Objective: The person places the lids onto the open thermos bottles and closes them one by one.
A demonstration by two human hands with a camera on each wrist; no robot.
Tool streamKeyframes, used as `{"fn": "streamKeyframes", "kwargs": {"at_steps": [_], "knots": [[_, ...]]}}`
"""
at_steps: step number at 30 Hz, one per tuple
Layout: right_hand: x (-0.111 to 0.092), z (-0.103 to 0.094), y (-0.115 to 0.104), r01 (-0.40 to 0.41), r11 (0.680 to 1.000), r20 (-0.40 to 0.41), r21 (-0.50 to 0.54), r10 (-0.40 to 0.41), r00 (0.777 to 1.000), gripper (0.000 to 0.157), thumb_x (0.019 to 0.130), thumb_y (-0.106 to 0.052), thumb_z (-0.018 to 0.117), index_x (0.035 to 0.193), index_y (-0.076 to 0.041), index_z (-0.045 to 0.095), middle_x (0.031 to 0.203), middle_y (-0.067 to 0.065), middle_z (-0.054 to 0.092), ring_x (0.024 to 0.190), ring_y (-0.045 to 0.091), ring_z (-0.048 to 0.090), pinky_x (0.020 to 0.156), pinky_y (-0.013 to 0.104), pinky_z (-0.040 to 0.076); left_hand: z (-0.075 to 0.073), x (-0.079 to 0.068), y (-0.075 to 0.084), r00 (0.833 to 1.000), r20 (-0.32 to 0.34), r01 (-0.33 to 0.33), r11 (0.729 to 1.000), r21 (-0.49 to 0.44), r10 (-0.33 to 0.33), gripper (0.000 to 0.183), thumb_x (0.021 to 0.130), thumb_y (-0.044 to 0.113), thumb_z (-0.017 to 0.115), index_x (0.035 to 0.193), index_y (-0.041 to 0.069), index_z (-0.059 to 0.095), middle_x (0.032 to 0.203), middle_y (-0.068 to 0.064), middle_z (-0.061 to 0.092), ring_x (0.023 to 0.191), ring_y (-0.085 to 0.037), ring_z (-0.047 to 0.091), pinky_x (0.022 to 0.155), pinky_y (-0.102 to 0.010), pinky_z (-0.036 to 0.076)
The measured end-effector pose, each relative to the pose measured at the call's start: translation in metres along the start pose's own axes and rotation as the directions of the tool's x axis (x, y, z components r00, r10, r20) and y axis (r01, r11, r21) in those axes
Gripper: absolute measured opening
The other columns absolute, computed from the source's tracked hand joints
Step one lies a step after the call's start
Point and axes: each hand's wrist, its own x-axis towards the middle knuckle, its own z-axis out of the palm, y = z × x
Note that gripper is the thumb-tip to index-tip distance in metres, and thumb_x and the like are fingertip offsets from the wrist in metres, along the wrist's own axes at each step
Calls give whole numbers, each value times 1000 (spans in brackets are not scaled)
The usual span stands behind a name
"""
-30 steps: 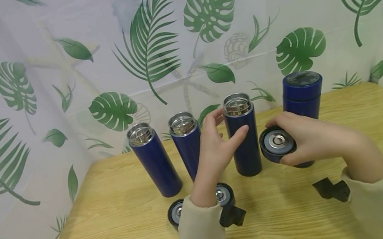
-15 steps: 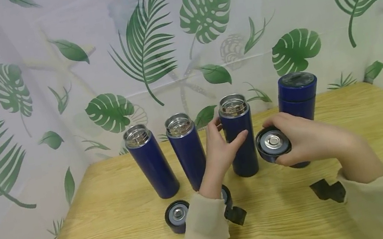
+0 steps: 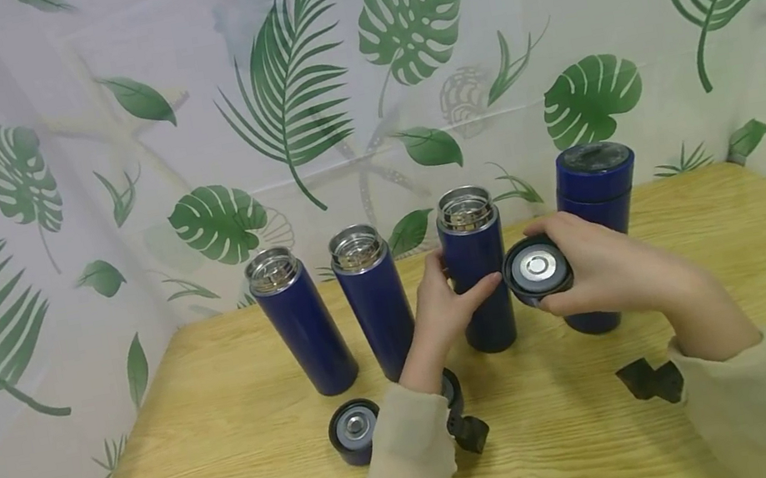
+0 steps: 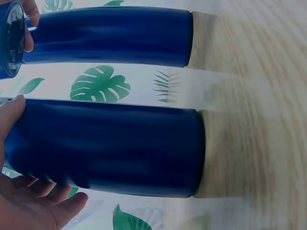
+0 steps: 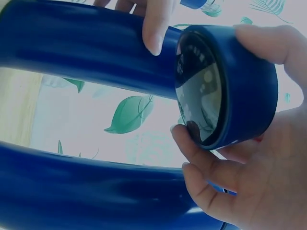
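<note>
From the head view, the left hand [image 3: 444, 309] curls round the open flask [image 3: 478, 274] on the bench [image 3: 238, 466], while the right hand [image 3: 604, 269] grips a lid [image 3: 536, 271] beside its mouth. At the left wrist, the fingers [image 4: 33, 211] wrap only partway, so a tilted lid could tip the flask. At the right wrist, fingers [image 5: 201, 167] pinch the lid's rim, which could slip.

Head high; wrists close on flask [image 3: 478, 274]

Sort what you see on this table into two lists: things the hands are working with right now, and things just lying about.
In use:
- left hand, gripping the third flask
- right hand, holding a lid beside that flask

Lying about:
- two open flasks on the left
- capped flask behind the right hand
- two loose lids on the table
</note>
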Motion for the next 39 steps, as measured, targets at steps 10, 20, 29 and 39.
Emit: {"fn": "streamKeyframes", "kwargs": {"at_steps": [10,20,29,39], "knots": [[1,-2,1,-31,999,-95,12,32,995,70,67,-14,75,121,9,36,110,22,48,95,31,50,80,48,41,-10,-3,6,997,63,46,998,32,-48,73,69,36,74,128,13,38,120,-2,48,111,-20,46,85,-35,41],[-2,-9,-3,-72,997,-187,15,74,980,79,69,-19,74,128,10,29,116,28,42,102,39,44,81,54,36,-18,-5,9,980,176,76,994,82,-89,78,67,37,76,131,16,37,123,1,47,113,-22,44,85,-36,41],[-9,-18,-7,-77,995,-275,69,93,957,80,67,-12,75,129,4,26,116,27,40,99,39,43,78,55,37,-23,-10,17,951,309,-10,997,74,-13,74,66,31,78,129,20,40,115,8,51,104,-14,49,82,-32,42],[-19,-25,-14,-65,988,-312,140,106,944,83,67,-12,76,132,-7,24,122,22,38,101,39,44,73,58,41,-25,-13,23,887,451,-132,991,38,101,69,69,22,76,129,19,41,115,7,51,102,-12,49,82,-29,43]]}}
